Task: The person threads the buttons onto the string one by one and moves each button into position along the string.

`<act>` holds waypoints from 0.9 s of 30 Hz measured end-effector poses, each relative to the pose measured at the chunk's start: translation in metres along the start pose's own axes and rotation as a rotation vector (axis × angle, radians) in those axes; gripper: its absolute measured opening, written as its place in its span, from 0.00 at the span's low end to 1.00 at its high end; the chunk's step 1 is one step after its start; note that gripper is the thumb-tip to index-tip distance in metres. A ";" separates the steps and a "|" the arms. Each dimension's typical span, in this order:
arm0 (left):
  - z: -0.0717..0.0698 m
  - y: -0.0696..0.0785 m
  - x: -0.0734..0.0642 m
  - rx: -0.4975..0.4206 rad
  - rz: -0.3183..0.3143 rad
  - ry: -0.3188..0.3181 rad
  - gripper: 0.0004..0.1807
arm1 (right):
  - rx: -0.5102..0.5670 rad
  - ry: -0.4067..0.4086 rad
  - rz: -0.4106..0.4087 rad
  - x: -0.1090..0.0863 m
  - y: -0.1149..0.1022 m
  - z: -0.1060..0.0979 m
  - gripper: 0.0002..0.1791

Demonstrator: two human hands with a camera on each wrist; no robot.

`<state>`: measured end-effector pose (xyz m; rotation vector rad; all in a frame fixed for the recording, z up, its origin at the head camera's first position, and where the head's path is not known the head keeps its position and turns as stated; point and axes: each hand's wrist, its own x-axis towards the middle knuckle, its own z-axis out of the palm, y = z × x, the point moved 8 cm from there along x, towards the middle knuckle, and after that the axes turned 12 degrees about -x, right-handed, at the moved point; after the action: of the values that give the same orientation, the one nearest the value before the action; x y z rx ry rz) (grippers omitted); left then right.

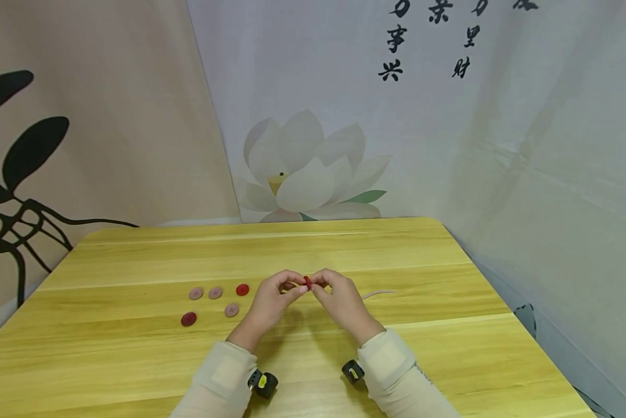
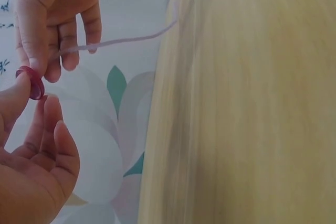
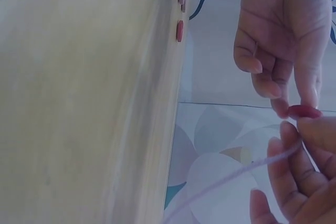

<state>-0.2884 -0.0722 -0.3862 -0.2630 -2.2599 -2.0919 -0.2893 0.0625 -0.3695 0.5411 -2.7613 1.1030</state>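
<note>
A small red button (image 1: 307, 283) is raised above the table between both hands, with its thin edge showing in the wrist views. The left hand (image 1: 267, 303) pinches it between thumb and fingers. Facing it, the right hand (image 1: 344, 303) holds a pale pinkish cord (image 2: 126, 40) in its fingertips, right against the button. The cord's tail hangs away from the right hand's fingers in the right wrist view. Fingertips hide the button's holes and the cord's end there.
To the left on the wooden table (image 1: 135, 360) lie three dusty-pink buttons (image 1: 231, 310), a bright red button (image 1: 242, 289) and a dark red button (image 1: 189, 319). Behind the table's far edge hangs a printed cloth (image 1: 313, 69). Each wrist carries a small black camera (image 1: 263, 384).
</note>
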 end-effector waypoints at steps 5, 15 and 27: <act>0.000 -0.002 0.001 0.002 -0.010 0.006 0.02 | 0.015 0.002 0.007 0.000 0.001 0.001 0.04; 0.000 0.002 0.000 0.033 0.019 0.020 0.03 | 0.031 -0.005 0.018 0.000 0.003 0.003 0.04; 0.002 -0.001 0.002 0.005 0.012 0.008 0.04 | 0.013 -0.026 -0.007 0.000 0.000 0.004 0.15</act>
<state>-0.2903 -0.0700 -0.3868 -0.2667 -2.2531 -2.0776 -0.2890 0.0598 -0.3723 0.5706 -2.7732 1.1212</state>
